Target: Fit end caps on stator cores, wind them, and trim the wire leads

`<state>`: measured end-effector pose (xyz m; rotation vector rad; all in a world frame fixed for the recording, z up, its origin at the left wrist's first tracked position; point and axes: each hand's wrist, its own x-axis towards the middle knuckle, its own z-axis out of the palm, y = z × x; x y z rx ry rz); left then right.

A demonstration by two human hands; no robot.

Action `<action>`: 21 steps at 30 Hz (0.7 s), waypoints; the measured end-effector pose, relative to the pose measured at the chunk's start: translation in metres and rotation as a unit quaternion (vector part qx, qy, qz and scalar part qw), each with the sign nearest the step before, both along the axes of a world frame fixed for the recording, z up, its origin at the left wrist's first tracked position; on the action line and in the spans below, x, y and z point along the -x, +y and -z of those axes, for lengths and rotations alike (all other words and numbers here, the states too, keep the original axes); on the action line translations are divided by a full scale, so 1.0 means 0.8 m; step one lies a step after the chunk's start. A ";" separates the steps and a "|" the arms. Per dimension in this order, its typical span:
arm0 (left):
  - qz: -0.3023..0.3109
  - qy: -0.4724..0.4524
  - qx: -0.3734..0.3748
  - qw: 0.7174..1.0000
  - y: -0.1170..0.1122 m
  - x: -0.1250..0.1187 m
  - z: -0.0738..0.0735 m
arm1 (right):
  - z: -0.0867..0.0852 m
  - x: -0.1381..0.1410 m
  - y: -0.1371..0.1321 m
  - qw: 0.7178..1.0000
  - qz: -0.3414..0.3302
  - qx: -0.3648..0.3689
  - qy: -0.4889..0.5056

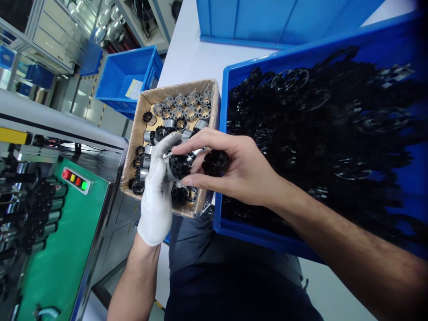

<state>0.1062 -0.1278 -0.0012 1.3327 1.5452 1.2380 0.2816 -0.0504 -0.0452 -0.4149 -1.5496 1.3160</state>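
My left hand (155, 200), in a white glove, is closed around a silver metal cylinder (168, 171) with a black slotted plastic ring (180, 166) at its end. My bare right hand (244, 167) reaches in from the right, its thumb and forefinger on either side of that ring; whether they touch it I cannot tell. A second black slotted plastic ring (215, 163) sits in the curl of the right hand's fingers. Both hands are over a plastic-lined cardboard box (216, 104) of silver cylinders (191, 113), some with black rings on their ends.
A large blue bin (225, 89) of loose black plastic parts (301, 129) stands on the right. Another blue bin (247, 22) is behind it. A smaller blue crate (129, 67) stands beyond the box. To the left is a green-topped machine (63, 232) with a button panel (75, 181).
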 end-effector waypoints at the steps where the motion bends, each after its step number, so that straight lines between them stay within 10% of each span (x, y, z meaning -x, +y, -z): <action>1: -0.001 -0.026 -0.006 1.000 0.000 0.000 -0.002 | 0.001 0.001 0.000 1.000 0.000 0.001 0.004; 21: 0.035 -0.137 0.006 0.990 0.003 0.003 -0.006 | 0.012 0.006 0.002 0.999 -0.017 0.019 0.037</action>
